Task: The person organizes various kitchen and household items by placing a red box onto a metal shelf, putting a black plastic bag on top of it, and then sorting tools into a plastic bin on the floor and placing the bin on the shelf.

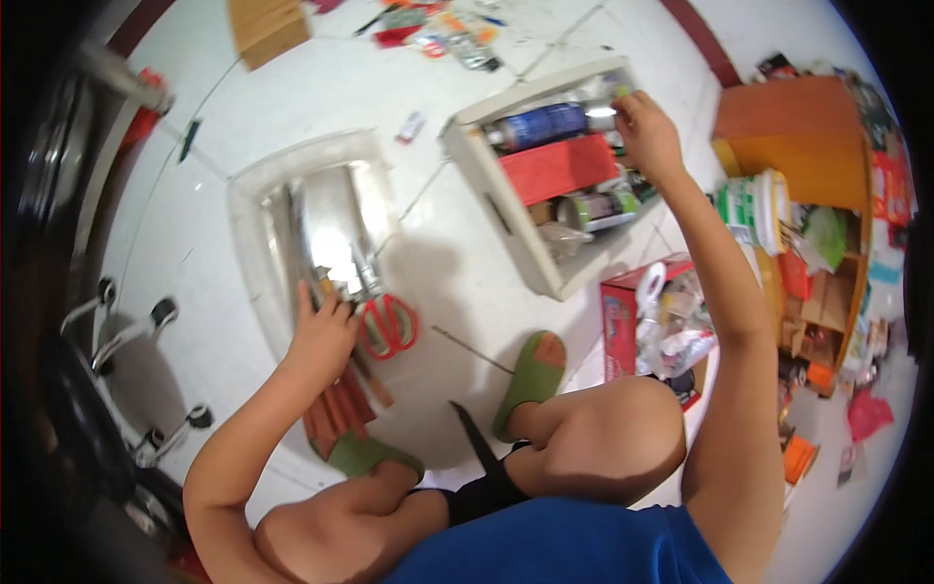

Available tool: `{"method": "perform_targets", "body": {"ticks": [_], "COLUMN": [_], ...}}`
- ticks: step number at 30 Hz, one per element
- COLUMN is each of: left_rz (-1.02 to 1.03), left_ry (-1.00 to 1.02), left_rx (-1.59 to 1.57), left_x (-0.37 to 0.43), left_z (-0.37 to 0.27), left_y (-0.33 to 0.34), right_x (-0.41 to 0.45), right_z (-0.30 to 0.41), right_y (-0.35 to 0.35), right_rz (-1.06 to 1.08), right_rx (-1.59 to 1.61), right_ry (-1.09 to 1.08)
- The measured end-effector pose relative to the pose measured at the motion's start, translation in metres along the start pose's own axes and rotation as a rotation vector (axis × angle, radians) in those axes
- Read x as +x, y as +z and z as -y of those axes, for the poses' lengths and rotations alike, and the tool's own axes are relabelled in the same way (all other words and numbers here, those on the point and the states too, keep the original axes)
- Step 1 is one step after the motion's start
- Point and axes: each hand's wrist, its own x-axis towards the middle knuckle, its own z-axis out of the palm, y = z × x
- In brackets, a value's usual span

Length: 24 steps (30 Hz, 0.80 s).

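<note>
A translucent plastic tray (255,285) lies on the floor, holding long-bladed tools and scissors with red-rimmed handles (389,327). Over its near end is my left hand (325,332), fingers spread about a yellowish handle (325,282); whether they grip it is hidden. Wooden-looking handles (376,383) stick out past the tray toward my foot. To the right, a pale drawer-like box (503,226) contains a blue spray can (547,125), a red box (560,169) and a green-labelled can (598,210). My right hand (649,135) is at its far right corner, fingertips by the blue can's silver end; their grip is unclear.
At right are a red carton (619,332) of plastic-wrapped items, a white-and-green bucket (748,208) and an orange-brown cabinet (795,171). Wheeled chair legs (124,347) stand at left. Scattered small packets (438,33) and a wooden box (270,33) lie at the far side.
</note>
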Motion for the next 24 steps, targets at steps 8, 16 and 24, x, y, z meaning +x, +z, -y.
{"method": "perform_targets", "body": {"ticks": [8, 16, 24], "left_rz": [0.035, -0.008, 0.25], "left_ry": [0.096, 0.096, 0.021], "left_rx": [0.05, 0.033, 0.022], "left_x": [0.02, 0.027, 0.039], "left_z": [-0.014, -0.016, -0.019], "left_y": [-0.008, 0.002, -0.016], "right_x": [-0.087, -0.102, -0.104], "right_z": [-0.176, -0.152, -0.105], "right_y": [0.005, 0.054, 0.053], "right_rz": [0.621, 0.833, 0.646], "right_rx": [-0.407, -0.55, 0.374], "right_ry": [-0.068, -0.036, 0.271]}}
